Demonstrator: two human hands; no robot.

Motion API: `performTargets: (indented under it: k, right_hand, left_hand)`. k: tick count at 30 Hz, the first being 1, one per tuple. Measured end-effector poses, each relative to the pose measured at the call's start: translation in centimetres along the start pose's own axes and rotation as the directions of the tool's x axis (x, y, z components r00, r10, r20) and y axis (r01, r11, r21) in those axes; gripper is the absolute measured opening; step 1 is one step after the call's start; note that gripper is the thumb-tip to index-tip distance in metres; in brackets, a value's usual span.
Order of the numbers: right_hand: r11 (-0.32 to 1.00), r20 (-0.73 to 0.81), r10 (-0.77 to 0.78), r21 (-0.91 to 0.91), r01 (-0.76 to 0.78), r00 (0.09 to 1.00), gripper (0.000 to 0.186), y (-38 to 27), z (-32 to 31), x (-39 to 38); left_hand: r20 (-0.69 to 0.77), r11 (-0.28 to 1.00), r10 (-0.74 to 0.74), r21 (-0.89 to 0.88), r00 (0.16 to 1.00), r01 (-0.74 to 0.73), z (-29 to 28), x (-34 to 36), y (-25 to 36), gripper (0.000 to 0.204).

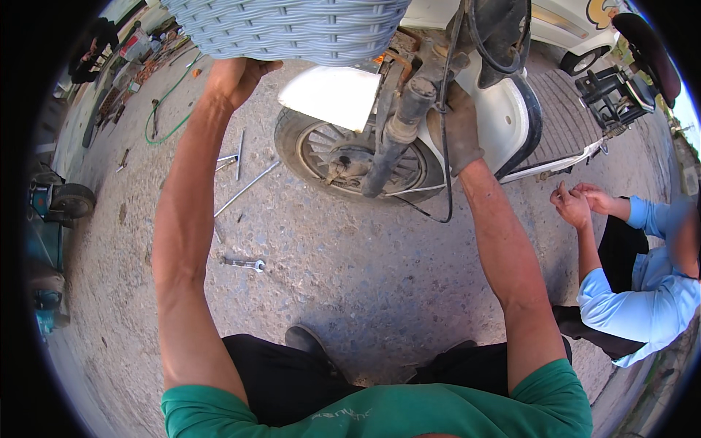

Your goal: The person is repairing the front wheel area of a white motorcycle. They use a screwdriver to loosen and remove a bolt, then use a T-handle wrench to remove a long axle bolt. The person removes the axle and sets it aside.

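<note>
A blue-grey woven basket (pixel 299 29) fills the top of the view, in front of a white electric scooter. My bare left hand (pixel 237 79) grips the basket's lower left edge from beneath; part of its fingers is hidden behind the weave. My right hand (pixel 458 128), in a dirty brownish glove, reaches in beside the dark front fork (pixel 398 131); its fingertips are hidden behind the fork and cables. Below the basket are the white front fender (pixel 328 95) and the dusty front wheel (pixel 288 146). A black cable (pixel 447 190) hangs in a loop near my right wrist.
On the concrete lie an open-end wrench (pixel 244 263), a long metal bar (pixel 248 188) and a T-handle wrench (pixel 239 157). A green hose (pixel 173 91) curves at the far left. At right crouches a person in a light blue shirt (pixel 621 306), hands together. A small wheel (pixel 74 201) stands left.
</note>
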State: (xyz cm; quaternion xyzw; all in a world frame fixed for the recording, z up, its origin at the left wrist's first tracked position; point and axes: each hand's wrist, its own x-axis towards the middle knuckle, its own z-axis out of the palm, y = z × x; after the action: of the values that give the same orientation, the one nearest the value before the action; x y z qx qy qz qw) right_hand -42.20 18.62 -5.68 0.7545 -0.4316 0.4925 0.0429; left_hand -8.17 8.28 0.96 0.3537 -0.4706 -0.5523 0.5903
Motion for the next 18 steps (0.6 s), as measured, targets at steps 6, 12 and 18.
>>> performTargets:
  k: [6, 12, 18]
  right_hand:
    - [0.998, 0.006, 0.057, 0.013, -0.057, 0.998, 0.011, 0.4, 0.3, -0.4]
    - [0.999, -0.014, 0.014, 0.044, -0.013, 1.0, 0.012, 0.4, 0.4, -0.2]
    - [0.995, 0.009, 0.095, 0.023, -0.095, 0.995, 0.012, -0.1, -0.1, -0.1]
  left_hand:
    - [0.09, 0.947, -0.175, 0.286, 0.98, 0.143, -1.9, 0.9, 0.6, 0.036]
    - [0.093, 0.974, -0.067, 0.22, 0.993, 0.045, -1.1, 1.0, 0.4, 0.032]
    - [0.04, 0.999, 0.05, -0.019, 0.998, -0.049, 1.5, -0.8, 0.8, 0.03]
